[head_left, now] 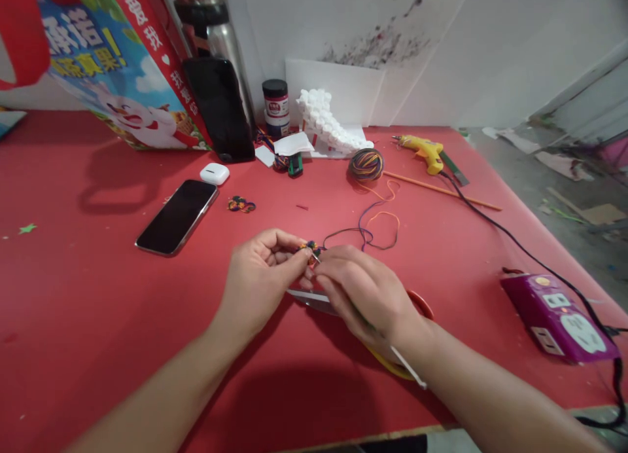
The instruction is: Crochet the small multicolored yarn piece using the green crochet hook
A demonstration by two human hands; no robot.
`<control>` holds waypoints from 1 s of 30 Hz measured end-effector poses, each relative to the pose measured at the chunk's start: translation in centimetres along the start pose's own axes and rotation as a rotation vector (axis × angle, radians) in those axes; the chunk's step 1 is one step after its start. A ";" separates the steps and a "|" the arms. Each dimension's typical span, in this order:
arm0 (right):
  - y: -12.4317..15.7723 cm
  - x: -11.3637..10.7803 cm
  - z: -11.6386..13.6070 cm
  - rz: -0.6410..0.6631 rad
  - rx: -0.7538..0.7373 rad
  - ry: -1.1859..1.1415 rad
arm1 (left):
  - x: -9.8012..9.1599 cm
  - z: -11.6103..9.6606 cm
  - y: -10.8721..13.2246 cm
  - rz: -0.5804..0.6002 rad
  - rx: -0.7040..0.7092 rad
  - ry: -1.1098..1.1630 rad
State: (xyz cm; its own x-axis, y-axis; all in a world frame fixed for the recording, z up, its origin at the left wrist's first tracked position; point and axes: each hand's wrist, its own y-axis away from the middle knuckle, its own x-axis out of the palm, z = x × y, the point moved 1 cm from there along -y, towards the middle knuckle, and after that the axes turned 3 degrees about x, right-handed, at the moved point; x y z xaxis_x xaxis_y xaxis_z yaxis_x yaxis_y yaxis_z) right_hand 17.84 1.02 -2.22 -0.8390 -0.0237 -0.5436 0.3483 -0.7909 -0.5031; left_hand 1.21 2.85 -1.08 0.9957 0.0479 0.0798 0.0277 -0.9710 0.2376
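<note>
At the middle of the red table (147, 342), my left hand (267, 276) pinches a small multicoloured crocheted piece (310, 247) between thumb and fingers. My right hand (370, 289) is closed on a thin hook (314, 257), whose metal tip touches the piece; a pale end sticks out below the palm. Dark, purple and orange yarn (366, 230) loops from the piece back to a multicoloured yarn ball (366, 164). Beneath my hands lie scissors (420, 304) with red and yellow handles, partly hidden. Another small crocheted piece (241, 205) rests further left.
A phone (177, 217) and white earbud case (214, 173) lie left. Behind stand a colourful bag (132, 80), an upright phone (220, 109), jars (275, 106) and a white beaded form (326, 122). At right are a yellow glue gun (424, 150), orange stick (441, 190) and purple power strip (559, 319).
</note>
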 end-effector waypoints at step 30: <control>-0.3 -1.4 0.1 -0.164 0.416 -0.706 | -0.1 -0.4 0.4 0.094 0.064 -0.022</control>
State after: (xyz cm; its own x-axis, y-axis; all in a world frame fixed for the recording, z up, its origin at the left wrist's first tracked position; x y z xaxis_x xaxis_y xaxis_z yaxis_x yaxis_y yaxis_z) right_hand 18.89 1.25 -1.23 -0.9785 -0.1570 0.1337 0.1326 -0.9756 -0.1752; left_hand 1.13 2.51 -0.60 0.9958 -0.0488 0.0771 -0.0612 -0.9839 0.1679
